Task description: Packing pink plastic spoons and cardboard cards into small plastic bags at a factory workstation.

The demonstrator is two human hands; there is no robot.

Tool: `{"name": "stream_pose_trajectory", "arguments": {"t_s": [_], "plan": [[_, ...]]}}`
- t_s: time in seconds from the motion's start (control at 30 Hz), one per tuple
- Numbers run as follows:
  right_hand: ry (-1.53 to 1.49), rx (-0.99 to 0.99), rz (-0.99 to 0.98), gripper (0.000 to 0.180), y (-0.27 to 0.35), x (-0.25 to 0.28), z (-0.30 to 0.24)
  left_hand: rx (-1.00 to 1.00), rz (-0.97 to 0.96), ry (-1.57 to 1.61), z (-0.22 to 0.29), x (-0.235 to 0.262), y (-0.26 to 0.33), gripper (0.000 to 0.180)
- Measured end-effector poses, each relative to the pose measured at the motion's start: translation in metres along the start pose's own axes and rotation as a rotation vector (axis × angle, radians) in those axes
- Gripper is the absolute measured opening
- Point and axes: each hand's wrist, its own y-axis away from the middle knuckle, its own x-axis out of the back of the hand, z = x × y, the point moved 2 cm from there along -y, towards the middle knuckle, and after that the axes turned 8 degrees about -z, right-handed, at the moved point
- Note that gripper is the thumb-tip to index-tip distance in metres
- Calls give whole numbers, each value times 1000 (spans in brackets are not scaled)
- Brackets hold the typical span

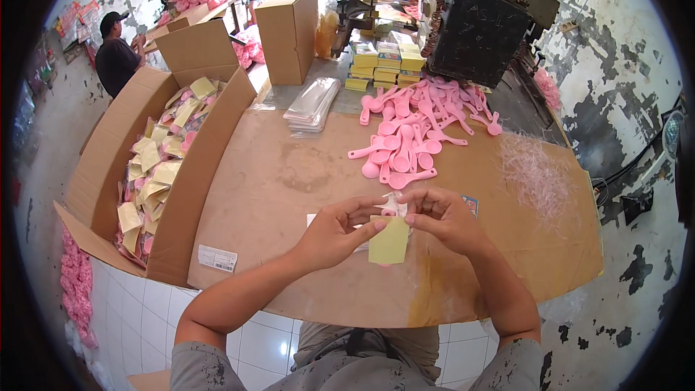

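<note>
Between my two hands, above the near middle of the table, hangs a small clear plastic bag (394, 202) with a pale yellow card (389, 241) in it. Bits of pink show above and below the card; the rest of that pink thing is hidden. My left hand (339, 230) pinches the bag's left side with thumb and fingers. On the other side, my right hand (445, 221) is closed on its upper right edge. Just beyond my hands lies a heap of pink measuring spoons (404, 146). Something white lies on the table, partly covered by my left hand.
At left stands an open cardboard box (197, 174) full of packed bags with yellow cards. Clear bags (313, 104) lie stacked near the yellow card stacks (387, 58). A black machine (474, 32) stands at the back right; plastic strips (539, 174) lie at right. A person (118, 58) stands far left.
</note>
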Motion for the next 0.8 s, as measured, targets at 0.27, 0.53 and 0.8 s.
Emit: {"name": "stream_pose_trajectory", "arguments": {"t_s": [0.27,0.53,0.8], "plan": [[-6,-35,148,19,5,-1,4,-6,63,-64,-6,4,-1,28],[84,125,142,16,12,9,8,-140,104,-213,7,2,-1,20],[220,165,85,19,15,10,-1,-223,2,-336,-3,15,-1,19]]}}
